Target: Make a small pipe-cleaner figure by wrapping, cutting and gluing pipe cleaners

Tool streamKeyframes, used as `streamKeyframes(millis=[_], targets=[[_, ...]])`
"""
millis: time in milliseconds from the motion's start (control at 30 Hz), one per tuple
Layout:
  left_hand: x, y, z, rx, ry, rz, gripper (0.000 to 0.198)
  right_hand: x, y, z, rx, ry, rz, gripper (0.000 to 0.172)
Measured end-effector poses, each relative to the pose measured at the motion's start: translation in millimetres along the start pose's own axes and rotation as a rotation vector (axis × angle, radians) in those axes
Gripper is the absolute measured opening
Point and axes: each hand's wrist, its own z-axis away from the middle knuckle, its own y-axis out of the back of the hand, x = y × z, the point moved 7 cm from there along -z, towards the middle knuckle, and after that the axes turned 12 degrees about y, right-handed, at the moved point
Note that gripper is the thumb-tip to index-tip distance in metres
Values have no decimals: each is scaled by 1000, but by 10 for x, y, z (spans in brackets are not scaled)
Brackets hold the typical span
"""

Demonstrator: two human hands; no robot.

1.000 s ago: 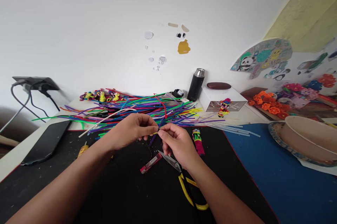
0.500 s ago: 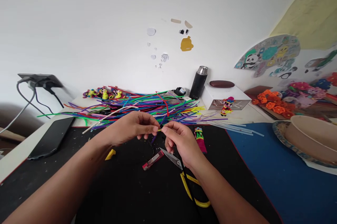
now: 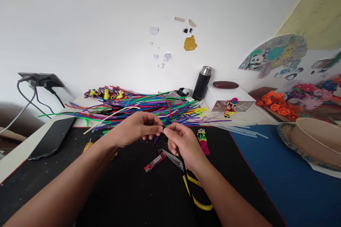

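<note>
My left hand (image 3: 142, 127) and my right hand (image 3: 183, 141) meet fingertip to fingertip above the black mat, both in a pinch. A black pipe cleaner (image 3: 187, 182) trails down from my right hand across the scissors. What lies between the left fingertips is tiny and mostly hidden. Below my right hand rest scissors with yellow handles (image 3: 202, 206), blades partly open. Beside their tip lies a small red-and-clear case (image 3: 155, 162). A small green and magenta figure (image 3: 203, 141) lies right of my right hand. Yellow bits (image 3: 87, 145) show by my left forearm.
A pile of coloured pipe cleaners (image 3: 128, 109) spreads behind my hands. A phone (image 3: 53, 138) lies left. At the back stand a black flask (image 3: 202, 83) and a white box (image 3: 231, 95) with a small figure (image 3: 231, 108) in front. A bowl (image 3: 317, 141) sits right, near orange flowers (image 3: 274, 102).
Both hands remain pinched together; the yellow bit between their fingertips no longer shows. My left forearm has shifted slightly, covering one yellow piece and uncovering another. The black pipe cleaner hangs slightly farther left.
</note>
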Motion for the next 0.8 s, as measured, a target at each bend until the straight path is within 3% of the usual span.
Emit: streamKeyframes(millis=[567, 800], targets=[[8, -22, -20, 18, -8, 27, 31, -32, -14, 6, 8, 2, 18, 32], [-31, -31, -28, -112, 6, 230, 42, -44, -37, 22, -5, -2, -12, 31]])
